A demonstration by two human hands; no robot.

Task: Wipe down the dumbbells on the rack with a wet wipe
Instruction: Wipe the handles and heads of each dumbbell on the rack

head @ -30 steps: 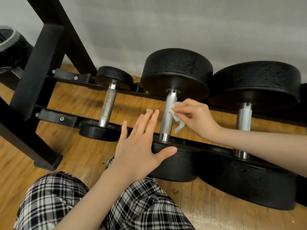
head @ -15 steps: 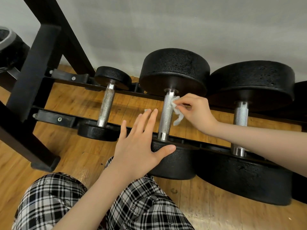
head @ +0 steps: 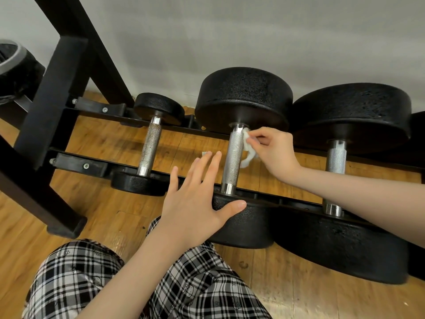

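On rack (head: 276, 199), right hand (head: 273, 150) pinching wipe (head: 246, 143) against dumbbell handle (head: 234, 157), left hand (head: 195, 201) spread flat.

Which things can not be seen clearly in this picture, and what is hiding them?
Head view only:
- Wet wipe: mostly covered by the right hand that pinches it; its size is unclear.
- Near end of the middle dumbbell: partly behind the left hand.
- A dumbbell at far right: cut off by the frame edge.
- Dark round object at far left: cut by the edge, unidentifiable.
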